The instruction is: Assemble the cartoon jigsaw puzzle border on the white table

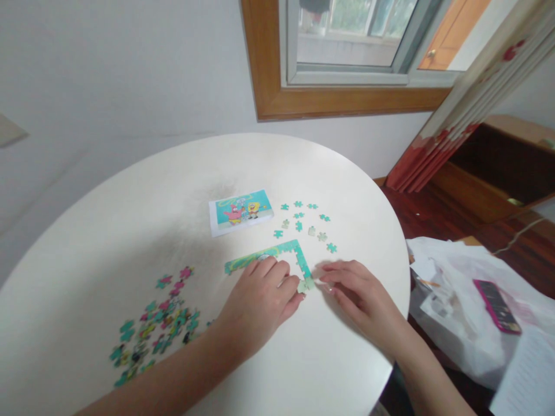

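A partly joined jigsaw border (300,254), green with yellow swirls, lies on the white table as a top strip and a right side. My left hand (264,294) rests over its lower left, fingers curled, thumb and forefinger closed at a pale green puzzle piece (302,286) at the bottom of the right side. Just right of that corner hovers my right hand (358,289), its fingers stretched out, thumb apart, nothing visible in them. Several loose green and pale pieces (322,236) lie above it. A mixed heap of colourful pieces (173,318) is left of my left forearm.
A picture card (243,211) with cartoon figures lies behind the border on the round table (165,173). Past the right edge are a white plastic bag (455,271) and a pink-cased phone (496,306). A wall and window (347,69) stand behind.
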A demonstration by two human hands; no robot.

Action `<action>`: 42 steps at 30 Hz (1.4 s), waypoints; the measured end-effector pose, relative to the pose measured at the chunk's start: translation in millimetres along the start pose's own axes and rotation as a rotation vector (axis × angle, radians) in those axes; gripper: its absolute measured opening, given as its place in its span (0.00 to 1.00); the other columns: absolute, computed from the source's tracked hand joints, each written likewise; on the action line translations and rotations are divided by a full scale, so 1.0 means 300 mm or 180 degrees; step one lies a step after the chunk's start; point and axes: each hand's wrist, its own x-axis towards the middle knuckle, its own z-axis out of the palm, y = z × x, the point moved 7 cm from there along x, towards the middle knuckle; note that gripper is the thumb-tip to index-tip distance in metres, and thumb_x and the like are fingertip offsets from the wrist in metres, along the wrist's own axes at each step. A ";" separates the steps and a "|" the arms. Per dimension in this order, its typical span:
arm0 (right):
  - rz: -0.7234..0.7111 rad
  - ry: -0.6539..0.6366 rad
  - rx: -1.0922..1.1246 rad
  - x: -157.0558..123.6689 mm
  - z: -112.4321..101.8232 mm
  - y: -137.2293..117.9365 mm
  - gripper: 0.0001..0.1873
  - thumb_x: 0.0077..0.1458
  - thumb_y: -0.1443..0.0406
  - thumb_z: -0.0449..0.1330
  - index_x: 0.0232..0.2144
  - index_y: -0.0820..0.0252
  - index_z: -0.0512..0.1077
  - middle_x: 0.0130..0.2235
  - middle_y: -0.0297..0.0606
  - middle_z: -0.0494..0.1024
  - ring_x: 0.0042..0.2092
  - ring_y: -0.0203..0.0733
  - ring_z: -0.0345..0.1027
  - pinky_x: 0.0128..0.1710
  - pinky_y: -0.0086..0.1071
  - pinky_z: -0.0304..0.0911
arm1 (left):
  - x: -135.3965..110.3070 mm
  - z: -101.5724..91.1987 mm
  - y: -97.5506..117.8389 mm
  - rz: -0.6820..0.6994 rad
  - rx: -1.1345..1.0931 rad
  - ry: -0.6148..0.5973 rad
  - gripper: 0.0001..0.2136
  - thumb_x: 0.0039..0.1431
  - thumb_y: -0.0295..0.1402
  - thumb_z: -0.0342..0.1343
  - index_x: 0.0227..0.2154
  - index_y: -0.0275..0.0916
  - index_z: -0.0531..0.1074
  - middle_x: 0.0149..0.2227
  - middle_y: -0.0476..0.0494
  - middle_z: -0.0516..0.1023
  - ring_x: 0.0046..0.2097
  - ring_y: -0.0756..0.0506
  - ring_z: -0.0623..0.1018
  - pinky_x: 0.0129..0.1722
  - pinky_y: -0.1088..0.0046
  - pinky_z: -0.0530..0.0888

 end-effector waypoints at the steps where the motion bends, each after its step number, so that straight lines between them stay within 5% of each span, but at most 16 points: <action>1: -0.0058 -0.0031 -0.0060 0.002 0.002 -0.007 0.16 0.60 0.71 0.56 0.47 0.50 0.75 0.51 0.42 0.77 0.54 0.47 0.70 0.53 0.45 0.68 | -0.002 -0.001 -0.001 -0.0001 -0.0034 0.0013 0.05 0.59 0.33 0.63 0.36 0.38 0.74 0.36 0.43 0.75 0.40 0.38 0.72 0.38 0.59 0.71; 11: -0.0256 -0.0177 -0.0497 -0.003 0.025 -0.019 0.16 0.62 0.70 0.55 0.49 0.51 0.76 0.55 0.44 0.74 0.56 0.48 0.67 0.52 0.48 0.66 | -0.014 0.012 -0.037 -0.0247 -0.0694 -0.0013 0.06 0.60 0.30 0.62 0.40 0.40 0.74 0.38 0.45 0.75 0.42 0.39 0.73 0.43 0.58 0.70; 30: -0.0280 -0.0190 -0.0582 -0.004 0.030 -0.023 0.16 0.62 0.71 0.55 0.48 0.51 0.76 0.56 0.42 0.72 0.54 0.46 0.66 0.53 0.47 0.65 | -0.004 0.023 -0.038 -0.0407 -0.0765 0.0007 0.12 0.60 0.35 0.63 0.44 0.40 0.73 0.41 0.44 0.75 0.44 0.38 0.73 0.44 0.58 0.70; 42: -0.0242 -0.0218 -0.0619 -0.007 0.032 -0.019 0.17 0.62 0.71 0.55 0.48 0.51 0.76 0.56 0.41 0.72 0.54 0.46 0.66 0.53 0.45 0.64 | -0.003 0.026 -0.041 -0.0615 -0.0982 -0.0086 0.08 0.58 0.29 0.64 0.38 0.40 0.71 0.39 0.47 0.74 0.44 0.39 0.72 0.45 0.59 0.67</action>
